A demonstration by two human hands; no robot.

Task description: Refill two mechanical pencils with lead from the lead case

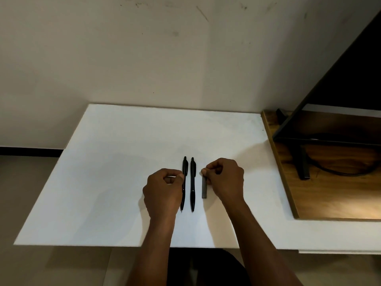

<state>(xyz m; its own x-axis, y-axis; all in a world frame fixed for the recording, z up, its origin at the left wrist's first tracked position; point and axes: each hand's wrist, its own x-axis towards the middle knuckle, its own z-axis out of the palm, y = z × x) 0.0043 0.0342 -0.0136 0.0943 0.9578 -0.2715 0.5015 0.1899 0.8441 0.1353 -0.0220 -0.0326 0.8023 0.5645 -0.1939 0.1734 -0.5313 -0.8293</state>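
The left pencil and right pencil look like black plastic with a slight sheen, while the lead case just to their right is a duller, matt grey. They lie on a smooth, matt white board with a paper-like surface. The desk at the right is glossy varnished wood, and the far wall is matt paint, scuffed in places.

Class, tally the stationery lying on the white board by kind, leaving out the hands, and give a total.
Black mechanical pencils: 2 (left pencil, right pencil)
Grey lead case: 1
Total: 3
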